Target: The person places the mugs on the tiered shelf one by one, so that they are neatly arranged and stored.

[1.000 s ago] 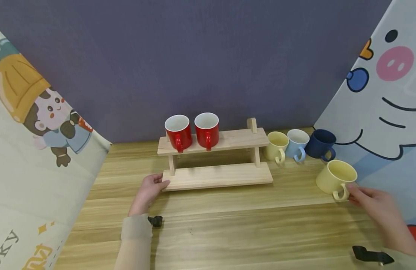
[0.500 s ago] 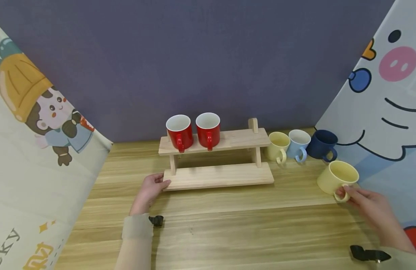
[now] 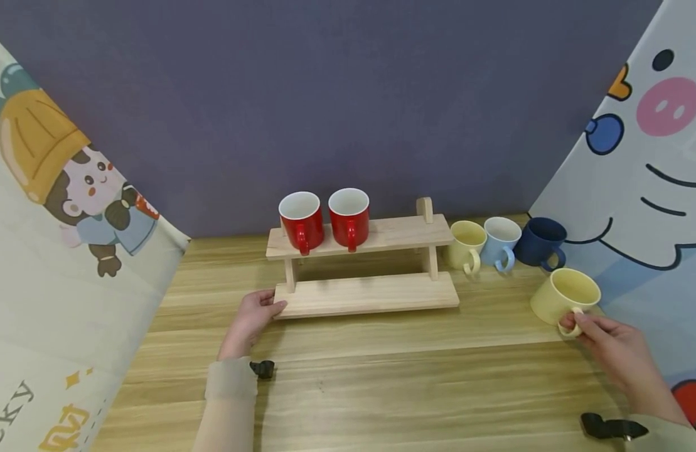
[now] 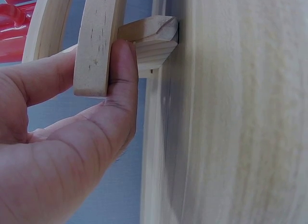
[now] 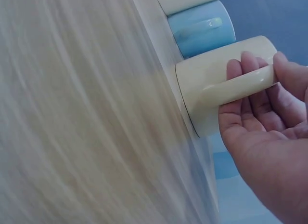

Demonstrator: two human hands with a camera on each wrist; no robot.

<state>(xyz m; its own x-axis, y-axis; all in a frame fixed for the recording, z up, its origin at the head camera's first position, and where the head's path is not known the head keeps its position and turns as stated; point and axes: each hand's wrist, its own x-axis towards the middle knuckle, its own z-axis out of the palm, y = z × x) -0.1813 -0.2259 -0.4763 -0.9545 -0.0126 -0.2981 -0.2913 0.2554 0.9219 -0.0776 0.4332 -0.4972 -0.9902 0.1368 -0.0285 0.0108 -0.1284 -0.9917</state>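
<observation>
My left hand (image 3: 256,317) pinches the left end of the lower board of a two-tier wooden rack (image 3: 364,295). In the left wrist view the thumb lies on one face of the board (image 4: 94,46) and curled fingers on the other. Two red mugs (image 3: 301,226) with white insides stand on the left part of the upper board, handles toward me. At the right, my right hand (image 3: 613,345) grips the handle of a pale yellow mug (image 3: 551,301). Its fingers pass through the handle (image 5: 240,86), with the thumb on top, in the right wrist view.
Right of the rack stand another yellow mug (image 3: 457,251), a light blue mug (image 3: 491,248) and a navy mug (image 3: 531,245) in a row. A grey-blue wall (image 3: 348,107) rises behind the wooden table (image 3: 381,389). Cartoon-printed panels (image 3: 624,207) flank both sides.
The right fingers have slid into the yellow mug's handle and closed round it. The mug has hardly moved. My left hand keeps its hold on the rack.
</observation>
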